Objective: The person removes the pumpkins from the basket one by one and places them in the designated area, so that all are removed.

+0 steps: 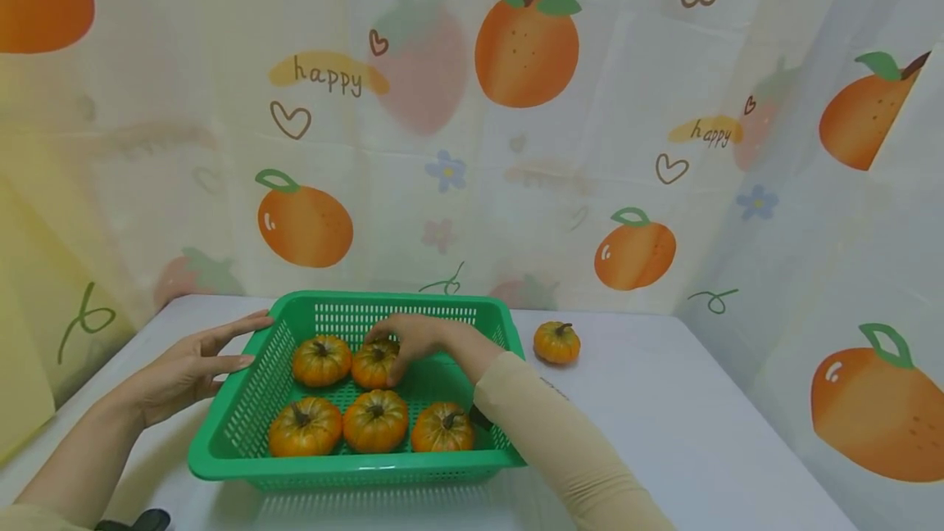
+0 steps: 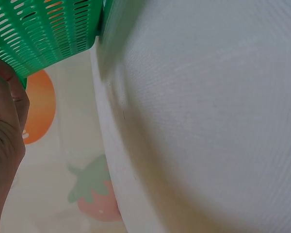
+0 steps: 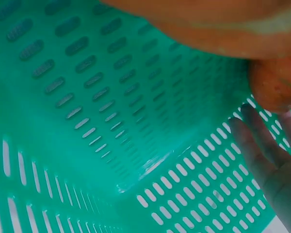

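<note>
1. My right hand [image 1: 413,338] curls round a small pumpkin [image 1: 371,365] inside the green basket [image 1: 354,466]; the wrist view is dim, so I cannot tell how firmly.
2. My left hand [image 1: 180,367], fingers fairly straight, touches the basket's rim left of that grip; a light brace there should suffice.
3. Left neighbour pumpkin [image 1: 321,365] sits just beside the grip, front-row pumpkins [image 1: 375,424] nearer me: I judge slow, level handling best, avoiding knocks.
4. Outer pumpkin [image 1: 557,346] lies beyond the basket, right of my grip.
</note>
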### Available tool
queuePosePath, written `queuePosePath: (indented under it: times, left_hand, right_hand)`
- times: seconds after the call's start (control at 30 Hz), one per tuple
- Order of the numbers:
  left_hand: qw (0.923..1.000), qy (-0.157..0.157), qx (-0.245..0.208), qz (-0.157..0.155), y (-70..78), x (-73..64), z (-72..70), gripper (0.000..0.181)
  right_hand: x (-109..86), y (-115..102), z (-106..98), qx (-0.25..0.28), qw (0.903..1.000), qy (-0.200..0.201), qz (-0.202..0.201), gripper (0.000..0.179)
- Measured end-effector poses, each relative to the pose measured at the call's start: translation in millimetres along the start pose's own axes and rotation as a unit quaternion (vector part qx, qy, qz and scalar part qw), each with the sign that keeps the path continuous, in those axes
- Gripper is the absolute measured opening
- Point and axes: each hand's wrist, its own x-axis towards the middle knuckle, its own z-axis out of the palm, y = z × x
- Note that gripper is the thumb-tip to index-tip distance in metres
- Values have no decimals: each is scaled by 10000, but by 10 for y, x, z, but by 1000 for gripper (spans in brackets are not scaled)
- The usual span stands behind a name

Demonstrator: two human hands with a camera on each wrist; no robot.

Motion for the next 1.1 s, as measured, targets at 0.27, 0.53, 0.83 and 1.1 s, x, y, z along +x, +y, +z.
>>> queuePosePath:
  times: [0.27, 0.53, 0.83, 1.1]
  left_hand:
    - [9999, -4, -20, -99, -6, 1, 9, 58]
    - [10000, -17, -13, -31, 8, 4, 17, 57]
    - [9999, -52, -54, -88, -26, -8, -2, 57]
    - [9999, -72, -92, -47, -11, -1, -1, 57]
  right_hand:
    - [-33, -9, 19, 394, 9990, -64, 177, 67]
    - [-54, 22, -20, 501, 9984, -122, 248, 68]
    - [-101, 45, -117, 635, 9976, -127, 234, 66]
    - [-180, 84, -247, 994, 9949, 51, 161, 69]
